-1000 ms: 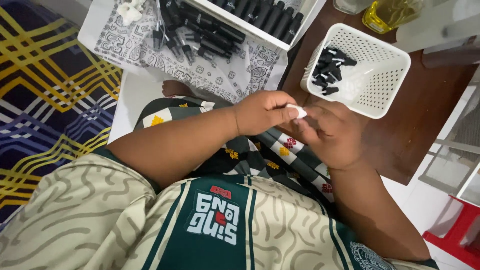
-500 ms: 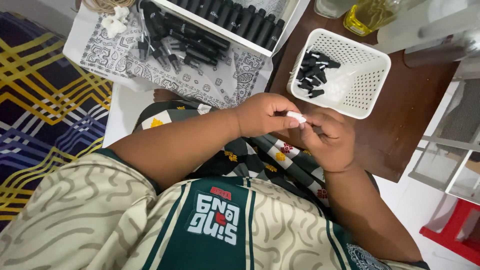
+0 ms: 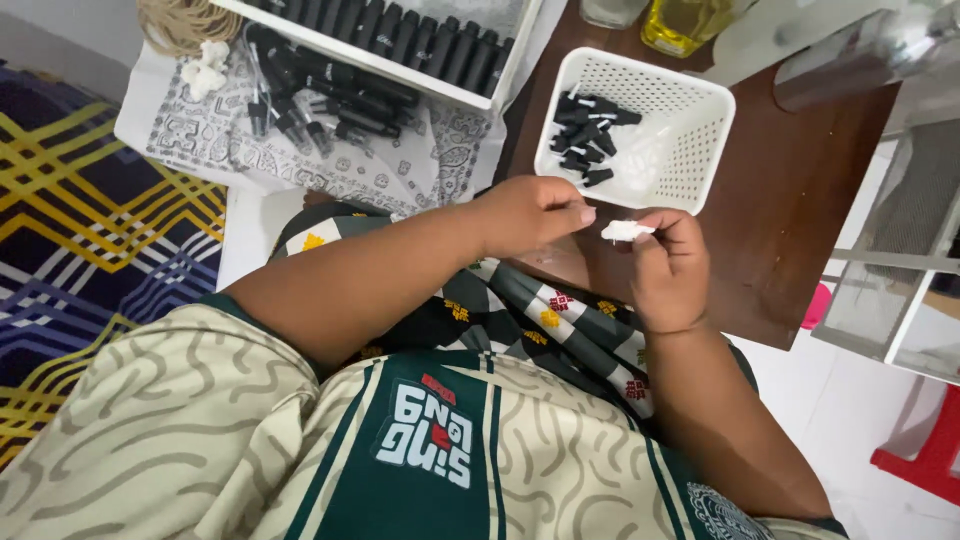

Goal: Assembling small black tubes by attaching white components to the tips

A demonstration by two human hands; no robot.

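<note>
Place: a home used for small piecework.
Floor: patterned woven mat (image 3: 90, 230), printed cloth (image 3: 330, 150).
Worktop: low brown worktop (image 3: 790, 210) bearing a white plastic basket (image 3: 690, 130).
Stock: tray of black vials (image 3: 400, 40).

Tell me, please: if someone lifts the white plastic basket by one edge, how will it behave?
The white basket probably feels light: perforated thin walls, few small black pieces inside. It may flex slightly. Tilted, the loose pieces would likely slide to one side.

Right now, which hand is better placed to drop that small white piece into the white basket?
Right. The right hand pinches the small white piece at its fingertips, just below the white basket rim. The left hand is closed, apart from the piece, and would have to take it first.
</note>
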